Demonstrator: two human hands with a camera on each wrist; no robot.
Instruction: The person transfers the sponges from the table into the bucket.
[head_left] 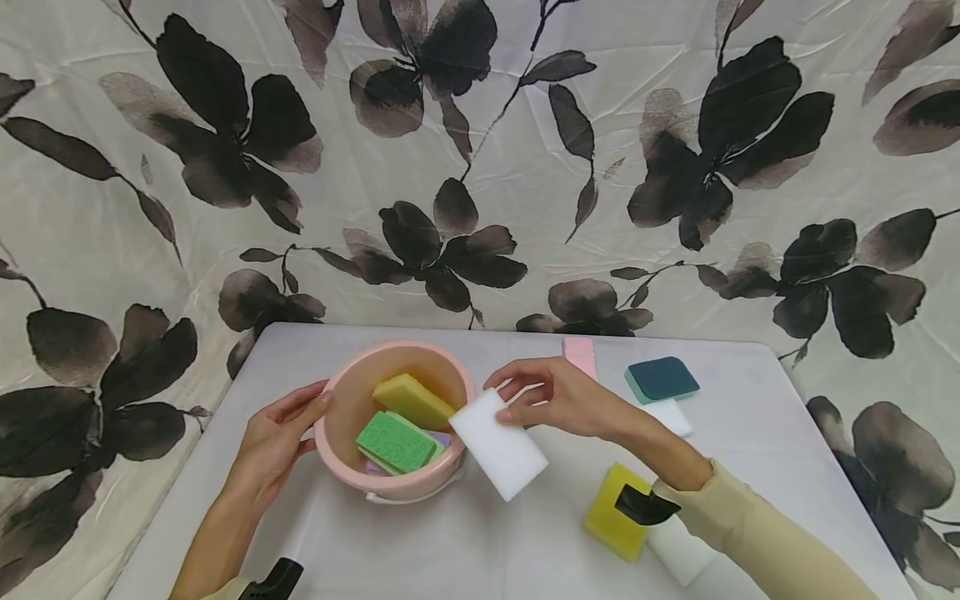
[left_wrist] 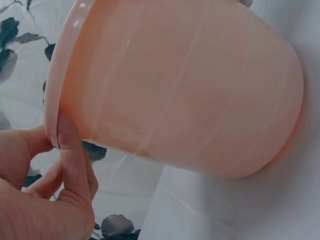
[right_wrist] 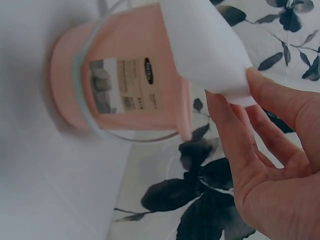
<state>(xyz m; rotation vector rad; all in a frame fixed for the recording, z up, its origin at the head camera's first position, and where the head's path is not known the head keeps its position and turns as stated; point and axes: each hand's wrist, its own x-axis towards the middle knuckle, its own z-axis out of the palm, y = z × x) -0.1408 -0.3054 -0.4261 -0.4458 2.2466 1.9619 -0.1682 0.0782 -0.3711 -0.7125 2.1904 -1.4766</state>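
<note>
A pink plastic bucket (head_left: 333, 408) stands on the grey table (head_left: 487, 550) and holds a yellow sponge (head_left: 412, 400), a green sponge (head_left: 393, 442) and a purple one under them. My left hand (head_left: 281, 433) rests against the bucket's left rim, fingertips (left_wrist: 67, 135) pressing the rim (left_wrist: 55, 95). My right hand (head_left: 558, 398) pinches a white sponge block (head_left: 498, 446) at its top end, just right of the bucket; the right wrist view shows the block (right_wrist: 207, 47) above the labelled bucket wall (right_wrist: 125, 85).
Right of my hands lie a teal sponge (head_left: 662, 379), a pink sponge (head_left: 580, 354), a yellow sponge (head_left: 617, 512) and white blocks (head_left: 678, 550). A flower-print cloth (head_left: 480, 167) hangs behind the table. The table's edges run close on all sides.
</note>
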